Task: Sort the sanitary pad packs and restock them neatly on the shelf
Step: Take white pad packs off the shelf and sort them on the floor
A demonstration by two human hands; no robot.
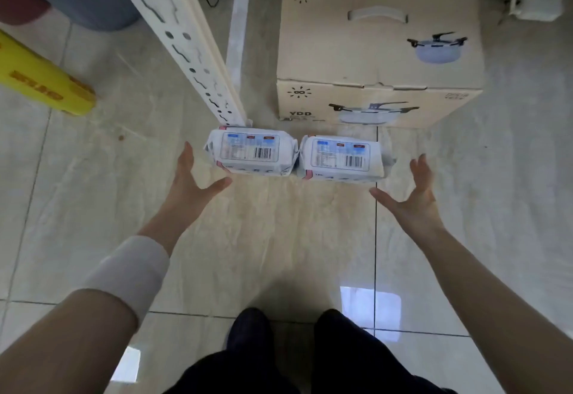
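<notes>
A lift could be fouled by the carton (372,61) at 1 o'clock (shut, contents unseen, a pot printed on it) and the post (186,52) at 11, both just behind. The left pack (251,151) and right pack (341,158), side by side on the floor at 12, could buckle apart if squeezed endwise. Nothing is held: the left hand (192,182) and right hand (415,195) are spread wide, flanking them.

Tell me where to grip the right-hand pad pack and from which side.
Likely its free right end, the right hand coming from the right: the right pack lies flat, label up, its left end against the left pack and the cardboard box close behind.
</notes>
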